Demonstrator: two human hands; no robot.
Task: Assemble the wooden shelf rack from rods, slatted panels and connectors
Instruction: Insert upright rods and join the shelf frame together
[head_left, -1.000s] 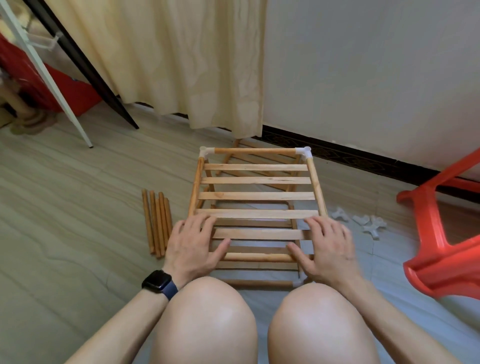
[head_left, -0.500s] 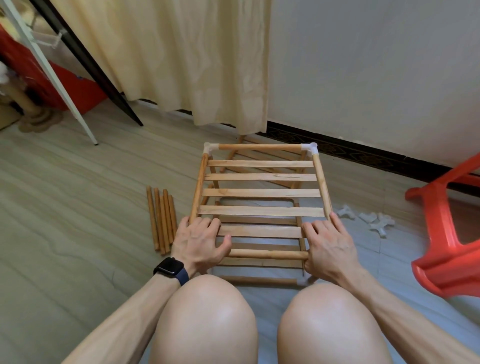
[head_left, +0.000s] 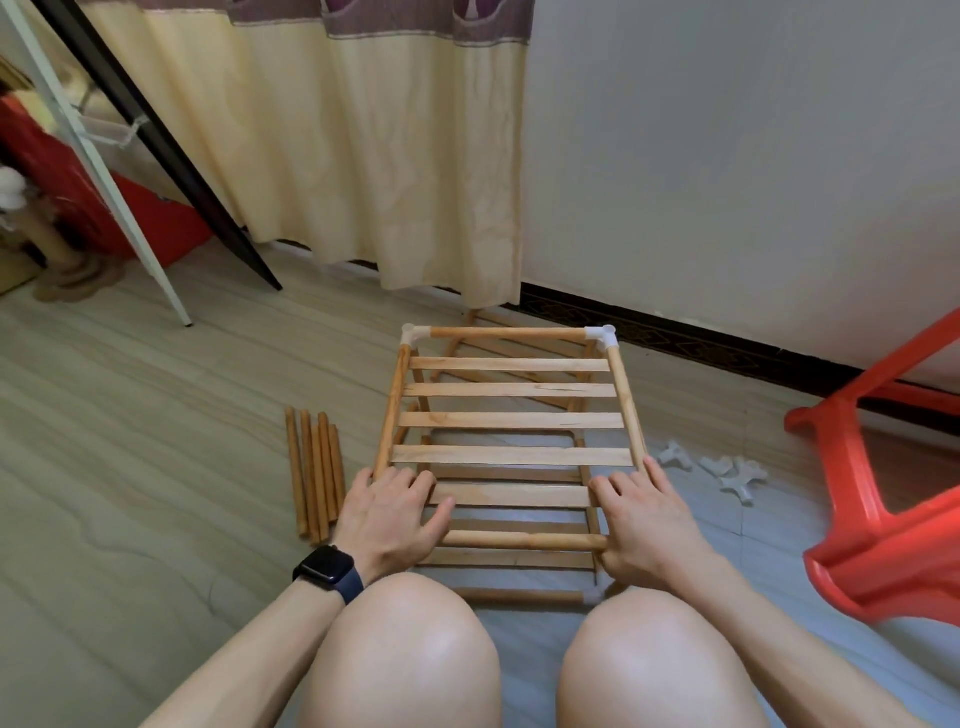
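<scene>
1. While the rack (head_left: 509, 333) stands on the floor (head_left: 130, 467) just before my knees, my left hand (head_left: 389, 514) and right hand (head_left: 644, 519) lie flat on its top near corners, fingers straight, pressing and gripping nothing.
2. Handling, as judged: light, dry wood. Each rod is stiff, but push-fit joints may twist or part if one corner is lifted.
3. Hold advised: side rods (head_left: 628, 405) close to the corner connectors (head_left: 602, 338), not the thin slats (head_left: 511, 421), which could flex.
4. Spare rods (head_left: 314, 478) lie left of the rack, loose connectors (head_left: 737, 475) right.

counts — 5 loose rods (head_left: 317, 483) | 3 loose connectors (head_left: 743, 480) | 1 rack (head_left: 511, 421)
</scene>
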